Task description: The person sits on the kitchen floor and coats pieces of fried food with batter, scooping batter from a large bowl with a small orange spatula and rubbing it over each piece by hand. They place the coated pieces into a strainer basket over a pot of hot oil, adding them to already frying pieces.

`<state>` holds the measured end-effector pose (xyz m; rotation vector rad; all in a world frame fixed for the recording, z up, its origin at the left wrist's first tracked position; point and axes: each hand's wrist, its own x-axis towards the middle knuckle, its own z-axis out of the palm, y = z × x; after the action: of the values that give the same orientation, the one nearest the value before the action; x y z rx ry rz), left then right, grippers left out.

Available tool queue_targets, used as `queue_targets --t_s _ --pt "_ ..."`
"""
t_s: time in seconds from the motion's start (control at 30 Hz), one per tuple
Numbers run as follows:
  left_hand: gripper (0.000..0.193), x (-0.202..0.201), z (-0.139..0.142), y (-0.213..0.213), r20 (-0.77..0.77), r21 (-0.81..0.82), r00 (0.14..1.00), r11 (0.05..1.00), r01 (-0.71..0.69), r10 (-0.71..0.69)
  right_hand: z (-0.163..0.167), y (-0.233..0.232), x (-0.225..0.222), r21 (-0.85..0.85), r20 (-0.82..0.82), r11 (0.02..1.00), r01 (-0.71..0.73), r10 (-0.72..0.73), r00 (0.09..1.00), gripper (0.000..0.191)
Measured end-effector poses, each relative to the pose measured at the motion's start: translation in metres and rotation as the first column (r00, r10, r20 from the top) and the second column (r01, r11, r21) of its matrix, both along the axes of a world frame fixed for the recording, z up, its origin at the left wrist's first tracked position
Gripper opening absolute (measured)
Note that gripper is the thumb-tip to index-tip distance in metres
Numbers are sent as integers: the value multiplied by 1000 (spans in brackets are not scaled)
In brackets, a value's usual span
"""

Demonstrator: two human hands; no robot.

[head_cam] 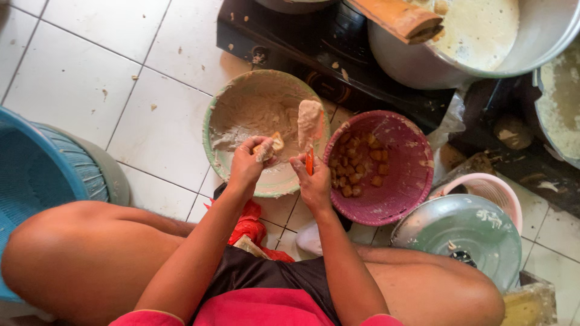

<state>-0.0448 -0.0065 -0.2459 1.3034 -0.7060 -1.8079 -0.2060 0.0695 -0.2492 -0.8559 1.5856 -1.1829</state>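
Observation:
My left hand point(248, 162) pinches a small tofu piece point(273, 143) smeared with pale filling, held over a green-rimmed bowl point(219, 102) of whitish paste. My right hand point(312, 179) grips an orange-handled spatula point(310, 123) whose blade is caked with the same paste and points up over the bowl's right rim. Just right of that hand sits a purple basket point(406, 158) holding several brown fried tofu pieces point(357, 163). I sit on the white tiled floor with my knees spread.
A black stove point(302, 45) lies beyond the bowl. A large metal pot point(483, 42) of pale batter with a wooden handle stands at the top right. A metal lid point(462, 236) on a pink basket is at the right, a blue basket point(36, 175) at the left.

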Motion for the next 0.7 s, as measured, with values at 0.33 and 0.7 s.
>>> queue_targets --t_s 0.33,0.7 --pt "48 -6 40 -6 11 -302 1000 953 -19 24 14 8 21 -114 -16 990 -85 83 996 43" --pt "72 12 63 -9 -373 -241 908 965 103 -190 38 0 -18 -249 -376 967 -46 -53 925 24"
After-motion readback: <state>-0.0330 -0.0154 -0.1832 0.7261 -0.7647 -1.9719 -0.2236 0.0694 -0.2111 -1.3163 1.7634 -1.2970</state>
